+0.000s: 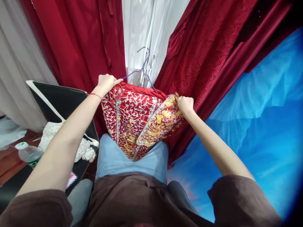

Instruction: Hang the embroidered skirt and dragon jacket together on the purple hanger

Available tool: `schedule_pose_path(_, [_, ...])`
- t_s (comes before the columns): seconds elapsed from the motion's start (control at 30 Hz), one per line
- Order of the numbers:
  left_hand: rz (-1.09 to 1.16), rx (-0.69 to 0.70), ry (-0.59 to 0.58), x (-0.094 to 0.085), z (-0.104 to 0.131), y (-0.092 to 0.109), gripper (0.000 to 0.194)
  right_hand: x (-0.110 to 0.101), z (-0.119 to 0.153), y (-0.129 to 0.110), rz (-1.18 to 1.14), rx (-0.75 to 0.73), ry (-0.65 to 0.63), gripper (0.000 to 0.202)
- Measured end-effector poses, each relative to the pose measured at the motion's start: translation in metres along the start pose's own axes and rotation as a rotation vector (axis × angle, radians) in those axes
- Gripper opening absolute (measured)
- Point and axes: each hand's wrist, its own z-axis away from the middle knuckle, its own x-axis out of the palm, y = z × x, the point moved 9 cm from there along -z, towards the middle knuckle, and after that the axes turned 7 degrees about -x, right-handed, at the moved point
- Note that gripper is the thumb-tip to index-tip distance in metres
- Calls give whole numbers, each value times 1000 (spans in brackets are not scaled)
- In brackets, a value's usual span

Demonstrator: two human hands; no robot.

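Brown shirt (pixel 132 200) foremost, left hand (pixel 107 84) and right hand (pixel 186 104) hold garment (pixel 134 116).

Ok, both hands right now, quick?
Left hand: closed, holding the red embroidered garment at its upper left corner.
Right hand: closed, holding the same garment at its upper right.

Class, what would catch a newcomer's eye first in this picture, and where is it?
Probably the red garment patterned in silver and gold, stretched at the centre between the left hand and right hand. Next might come the purple hanger at its top edge, then the bright blue backdrop along the right side.
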Motion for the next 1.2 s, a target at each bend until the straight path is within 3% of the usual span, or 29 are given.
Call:
schedule_pose_path(0.17, [-27,-51,-29,11,0,5,69,8,59,-5,-51,161,-93,64])
schedule_pose_path(0.27, [-35,-87,0,17,2,7,74,20,95,-29,-172,186,-182,61])
schedule_pose_path(0.37, [31,-62,39,20,8,13,71,41,121,-62,-379,164,-242,42])
schedule_pose_path(0.47, [189,-3,191,12,38,21,63,61,139,-81,-633,222,-178,31])
schedule_pose_path(0.57, [367,50,334,12,104,36,63,80,154,-86,-927,346,-53,32])
schedule_pose_path(0.6, [415,95,283,23,129,46,65,86,158,-88,-1025,386,-15,33])
schedule_pose_path(0.63, [457,169,158,40,155,61,68,91,163,-91,-1119,421,17,34])
schedule_pose_path(0.73, [527,432,-455,105,241,110,77,94,171,-109,-1375,486,108,36])
schedule_pose_path(0.77, [542,466,-593,119,264,119,80,92,171,-117,-1440,487,135,37])
schedule_pose_path(0.83, [578,456,-727,135,287,127,85,84,167,-138,-1518,435,133,37])
schedule_pose_path(0.9, [624,343,-689,140,285,122,81,76,159,-162,-1538,343,43,37])
schedule_pose_path(1.0, [664,155,-564,143,270,102,59,63,149,-188,-1514,201,-109,34])
schedule_pose_path(1.1, [715,100,-474,145,261,83,31,44,145,-199,-1472,42,-208,33])
schedule_pose_path(1.2, [813,3,-392,149,255,58,20,21,142,-185,-1506,-22,-71,33])
